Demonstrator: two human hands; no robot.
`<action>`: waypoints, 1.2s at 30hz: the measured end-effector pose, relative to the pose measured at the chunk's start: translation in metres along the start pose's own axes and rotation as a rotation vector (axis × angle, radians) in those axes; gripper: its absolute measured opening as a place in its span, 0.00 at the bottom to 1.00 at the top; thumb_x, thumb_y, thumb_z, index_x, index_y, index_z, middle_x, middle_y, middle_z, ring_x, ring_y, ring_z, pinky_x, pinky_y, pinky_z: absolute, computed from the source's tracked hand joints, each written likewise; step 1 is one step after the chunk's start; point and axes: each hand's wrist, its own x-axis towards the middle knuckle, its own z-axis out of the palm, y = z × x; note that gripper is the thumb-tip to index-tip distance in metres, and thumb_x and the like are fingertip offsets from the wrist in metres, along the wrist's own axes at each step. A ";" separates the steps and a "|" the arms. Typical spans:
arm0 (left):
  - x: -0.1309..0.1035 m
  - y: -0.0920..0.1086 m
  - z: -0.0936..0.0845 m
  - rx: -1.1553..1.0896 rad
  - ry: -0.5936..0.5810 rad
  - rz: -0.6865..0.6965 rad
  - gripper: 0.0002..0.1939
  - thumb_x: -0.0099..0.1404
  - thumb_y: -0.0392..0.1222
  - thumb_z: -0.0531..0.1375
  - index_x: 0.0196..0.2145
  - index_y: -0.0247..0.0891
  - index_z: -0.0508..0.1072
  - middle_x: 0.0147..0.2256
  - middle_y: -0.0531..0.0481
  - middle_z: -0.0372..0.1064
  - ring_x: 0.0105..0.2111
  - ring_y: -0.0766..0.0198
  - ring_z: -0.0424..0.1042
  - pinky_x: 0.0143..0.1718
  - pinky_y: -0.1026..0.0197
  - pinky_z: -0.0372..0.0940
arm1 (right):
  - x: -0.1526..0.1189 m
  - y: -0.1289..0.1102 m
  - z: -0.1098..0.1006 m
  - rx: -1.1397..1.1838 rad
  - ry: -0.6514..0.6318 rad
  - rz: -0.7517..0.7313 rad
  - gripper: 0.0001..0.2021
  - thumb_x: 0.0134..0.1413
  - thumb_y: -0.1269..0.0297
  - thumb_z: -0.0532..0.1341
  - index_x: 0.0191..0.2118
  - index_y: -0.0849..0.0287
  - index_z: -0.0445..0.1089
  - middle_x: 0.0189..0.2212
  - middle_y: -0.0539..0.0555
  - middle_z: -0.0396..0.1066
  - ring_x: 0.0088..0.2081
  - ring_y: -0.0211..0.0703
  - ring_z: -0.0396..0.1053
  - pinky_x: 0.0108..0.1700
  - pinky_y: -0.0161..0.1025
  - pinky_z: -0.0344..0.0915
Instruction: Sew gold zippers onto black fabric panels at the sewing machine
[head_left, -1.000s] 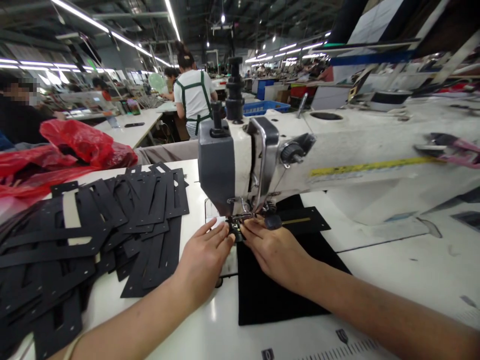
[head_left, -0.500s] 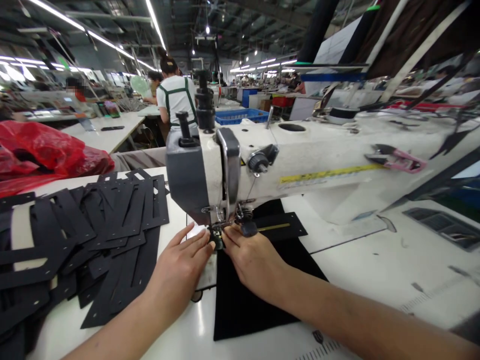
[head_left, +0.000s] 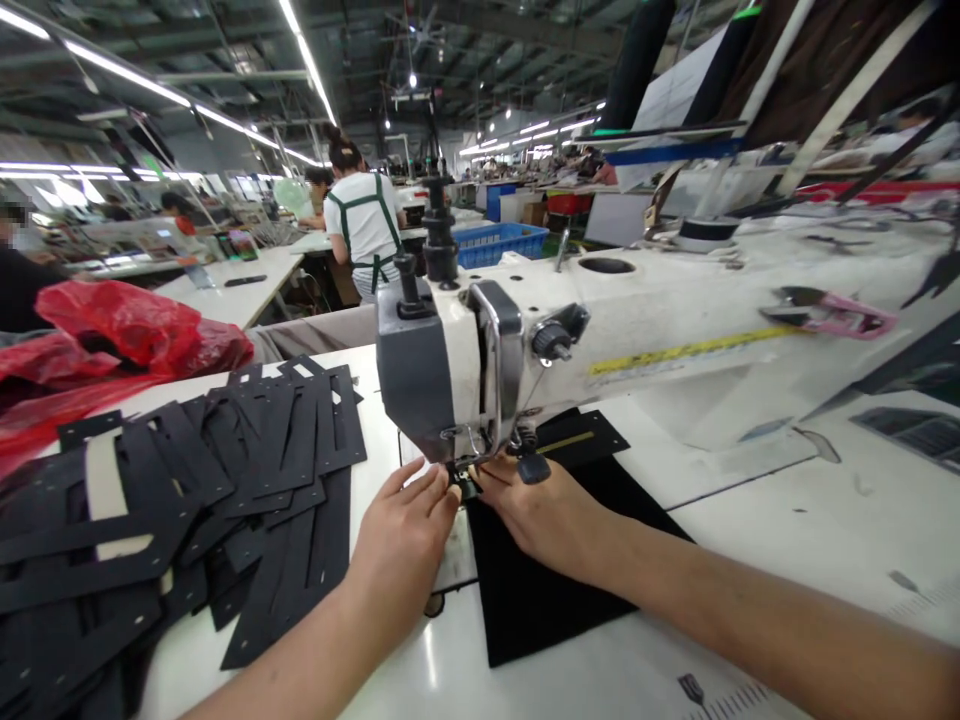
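Note:
A sewing machine's head [head_left: 420,360] stands over the white table, its presser foot [head_left: 466,485] low on the work. Under it and toward me lies a flat black fabric piece [head_left: 547,600]. My left hand [head_left: 405,530] rests just left of the foot, fingers stretched forward and fingertips close to it. From the right, my right hand [head_left: 544,505] lies flat on the black fabric, its fingertips by the foot and partly hidden. Behind this hand is a black strip [head_left: 581,440] with a yellowish slot.
Cut black pieces with slots [head_left: 247,470] are piled on the left. Red plastic [head_left: 150,330] lies beyond them. Pink-handled snips [head_left: 840,312] rest on the machine arm. Behind are a blue basket [head_left: 502,243] and a person in a white shirt [head_left: 365,220].
The view has swung slightly left, so the machine, hands and fabric appear farther right. Both hands stay beside the presser foot, and the black fabric looks turned slightly.

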 end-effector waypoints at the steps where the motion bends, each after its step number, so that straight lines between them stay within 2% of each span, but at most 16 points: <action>1: 0.000 -0.001 0.001 0.001 0.007 -0.001 0.14 0.66 0.30 0.47 0.35 0.31 0.72 0.38 0.39 0.73 0.40 0.56 0.73 0.48 0.50 0.64 | 0.001 0.001 0.000 0.006 0.006 -0.009 0.13 0.52 0.80 0.51 0.40 0.62 0.69 0.39 0.55 0.70 0.45 0.44 0.65 0.51 0.40 0.59; 6: 0.000 -0.004 0.006 -0.015 0.026 -0.013 0.12 0.64 0.29 0.50 0.34 0.32 0.72 0.37 0.40 0.74 0.40 0.56 0.73 0.46 0.50 0.65 | 0.003 0.004 0.001 0.015 0.035 -0.013 0.11 0.55 0.78 0.50 0.34 0.62 0.68 0.37 0.55 0.70 0.43 0.44 0.67 0.49 0.39 0.61; 12: -0.002 -0.006 0.012 -0.042 0.069 -0.054 0.11 0.64 0.29 0.51 0.33 0.34 0.73 0.36 0.41 0.74 0.39 0.56 0.73 0.46 0.51 0.66 | 0.004 0.005 0.002 0.011 0.076 -0.001 0.10 0.59 0.75 0.49 0.35 0.62 0.67 0.34 0.56 0.71 0.43 0.45 0.67 0.47 0.41 0.63; 22: 0.000 -0.006 0.016 -0.034 0.130 -0.097 0.12 0.65 0.29 0.50 0.32 0.34 0.72 0.35 0.43 0.75 0.36 0.59 0.74 0.45 0.53 0.66 | 0.006 0.003 -0.002 0.004 0.119 -0.023 0.09 0.56 0.76 0.52 0.34 0.60 0.68 0.35 0.55 0.72 0.38 0.43 0.69 0.44 0.38 0.64; 29: 0.002 -0.002 0.009 -0.049 0.066 -0.095 0.12 0.64 0.29 0.49 0.34 0.33 0.72 0.37 0.43 0.74 0.38 0.58 0.73 0.45 0.53 0.66 | 0.003 0.006 0.001 0.040 0.116 0.001 0.10 0.58 0.74 0.50 0.36 0.61 0.67 0.38 0.57 0.72 0.40 0.44 0.69 0.45 0.40 0.64; 36: 0.001 -0.001 0.009 -0.063 0.064 -0.074 0.12 0.64 0.28 0.48 0.34 0.31 0.71 0.37 0.41 0.74 0.38 0.57 0.73 0.43 0.53 0.66 | -0.001 0.005 0.003 0.061 0.132 0.037 0.08 0.57 0.74 0.51 0.36 0.61 0.67 0.36 0.56 0.72 0.39 0.45 0.69 0.44 0.41 0.64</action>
